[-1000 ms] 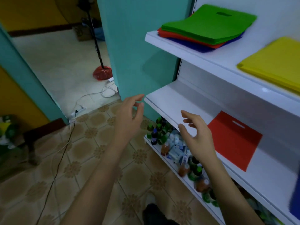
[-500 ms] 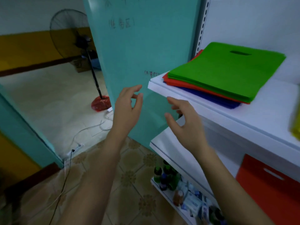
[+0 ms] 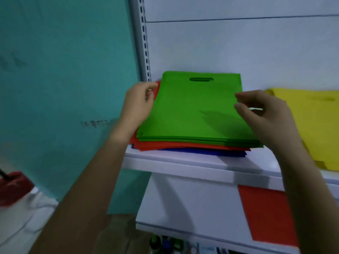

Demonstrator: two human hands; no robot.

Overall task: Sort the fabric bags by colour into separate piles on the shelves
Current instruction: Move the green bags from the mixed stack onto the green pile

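Slot-handled green bags top red bags and blue bags; left hand and right hand curl fingers alongside, grip unclear.

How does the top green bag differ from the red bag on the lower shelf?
The green bag tops a stack of red bags and blue bags; the lone red bag lies on the lower shelf. The left hand and right hand flank only the green bag. Both lie flat.

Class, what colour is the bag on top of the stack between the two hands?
The top bag is green, shown best in the head view.
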